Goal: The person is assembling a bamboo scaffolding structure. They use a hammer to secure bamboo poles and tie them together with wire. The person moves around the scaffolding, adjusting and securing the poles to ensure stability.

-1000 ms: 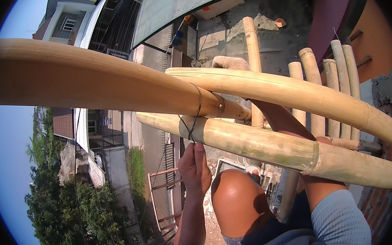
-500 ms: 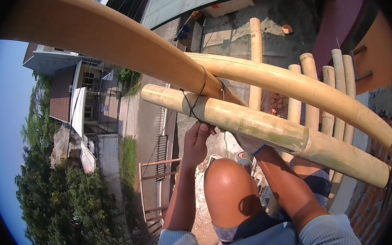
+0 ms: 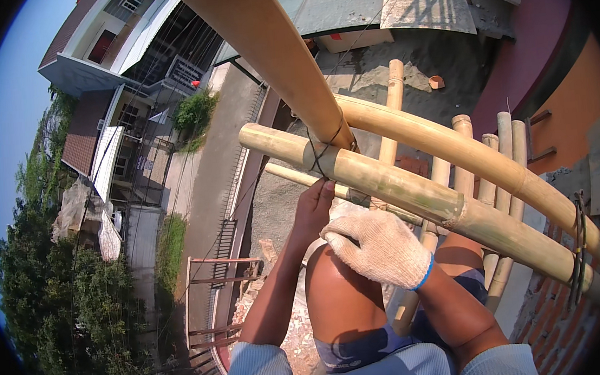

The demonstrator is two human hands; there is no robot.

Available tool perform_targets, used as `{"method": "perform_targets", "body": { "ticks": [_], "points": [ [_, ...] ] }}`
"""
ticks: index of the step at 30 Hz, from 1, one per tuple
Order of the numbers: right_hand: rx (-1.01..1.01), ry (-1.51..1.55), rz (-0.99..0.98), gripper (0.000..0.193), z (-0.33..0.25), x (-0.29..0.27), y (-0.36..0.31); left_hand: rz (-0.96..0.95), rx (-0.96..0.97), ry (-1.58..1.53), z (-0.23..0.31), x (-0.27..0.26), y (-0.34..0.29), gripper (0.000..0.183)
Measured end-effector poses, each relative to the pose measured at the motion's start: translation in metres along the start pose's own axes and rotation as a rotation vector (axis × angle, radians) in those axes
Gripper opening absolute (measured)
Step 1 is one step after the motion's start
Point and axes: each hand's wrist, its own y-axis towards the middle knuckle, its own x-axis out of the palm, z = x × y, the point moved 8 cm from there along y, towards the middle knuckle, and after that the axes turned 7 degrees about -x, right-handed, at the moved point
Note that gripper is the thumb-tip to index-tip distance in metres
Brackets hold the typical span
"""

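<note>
A thick bamboo pole [image 3: 398,187] slants across in front of me, lashed to an upright bamboo pole [image 3: 286,61] by a dark tie cord [image 3: 317,159] that crosses over it. My bare left hand [image 3: 313,204] is just beneath this crossing, thumb and fingers pinched on the cord where it comes down. My right hand [image 3: 382,244], in a cream knitted glove with a blue cuff, is closed above my knee, below the pole. Its fingers are curled in, and anything inside them is hidden. The two hands are close together.
A curved bamboo pole [image 3: 451,144] runs behind the slanting one, both bound at the right by dark cord [image 3: 579,254]. Several bamboo pole ends [image 3: 485,166] stand beyond. Brickwork [image 3: 572,332] lies at lower right. Far below are a road [image 3: 207,173] and a fence.
My right hand has come out from behind the slanting pole, down in front of my knee. My left hand stays near the lashing. The whole view has shifted.
</note>
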Motion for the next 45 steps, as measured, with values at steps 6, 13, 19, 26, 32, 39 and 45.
{"method": "perform_targets", "body": {
  "ticks": [6,13,19,26,32,39,45],
  "points": [
    [0.086,-0.150,0.438,0.034,0.043,-0.116,0.097,-0.001,0.164,-0.030,-0.006,0.005,0.007,0.041],
    [0.177,-0.204,0.229,0.031,0.090,-0.096,0.123,0.005,0.190,-0.061,-0.007,0.010,0.014,0.041],
    [0.185,-0.468,0.158,0.033,0.109,-0.084,0.139,-0.031,0.133,-0.178,-0.005,0.013,0.011,0.039],
    [0.005,-0.645,0.327,0.020,0.029,-0.086,0.057,-0.050,0.108,-0.248,0.007,0.014,0.006,0.042],
    [0.371,0.296,0.174,0.025,0.106,0.052,-0.062,-0.033,0.041,-0.232,0.005,0.012,-0.003,0.043],
    [0.203,1.212,0.550,0.027,0.257,0.058,0.056,0.014,-0.038,-0.128,0.018,0.008,-0.017,0.043],
    [0.278,0.519,0.515,0.029,0.204,-0.011,0.077,-0.015,-0.005,-0.236,0.021,0.013,-0.025,0.041]
  ]
}}
